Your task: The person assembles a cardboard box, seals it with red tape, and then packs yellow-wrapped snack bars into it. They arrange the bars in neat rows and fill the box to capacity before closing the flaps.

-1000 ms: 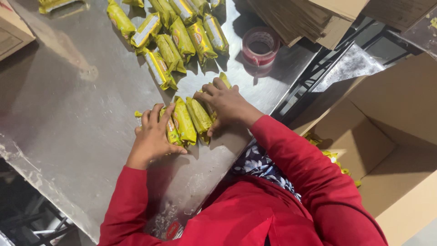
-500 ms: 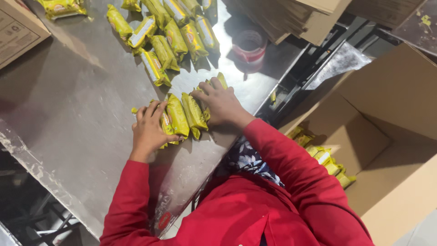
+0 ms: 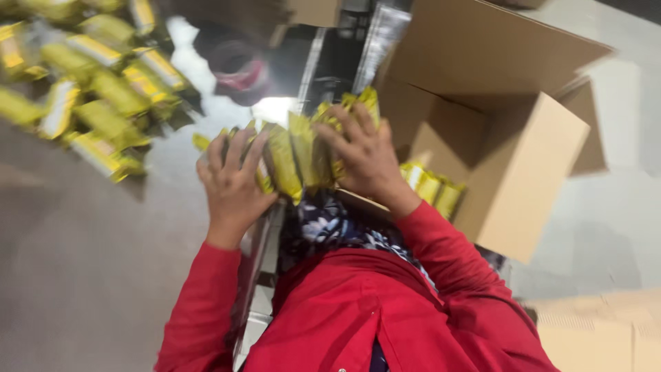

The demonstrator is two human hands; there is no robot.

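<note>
A row of several yellow snack packets [image 3: 292, 158] is pressed between my two hands, lifted off the steel table [image 3: 103, 262] near its edge. My left hand [image 3: 234, 182] clamps the row's left end. My right hand [image 3: 361, 155] clamps its right end, over the gap toward the open cardboard box [image 3: 523, 172]. More yellow packets [image 3: 430, 182] lie inside that box. Red sleeves cover both arms. The picture is blurred by motion.
A loose pile of yellow packets [image 3: 89, 89] lies on the table at the upper left. A red tape roll [image 3: 241, 65] sits at the table's far side. Flat cardboard [image 3: 313, 10] is at the top. Grey floor [image 3: 613, 227] lies to the right.
Both hands have squeezed the row of packets together, lifted it off the table and carried it right toward the box. The camera has swung right.
</note>
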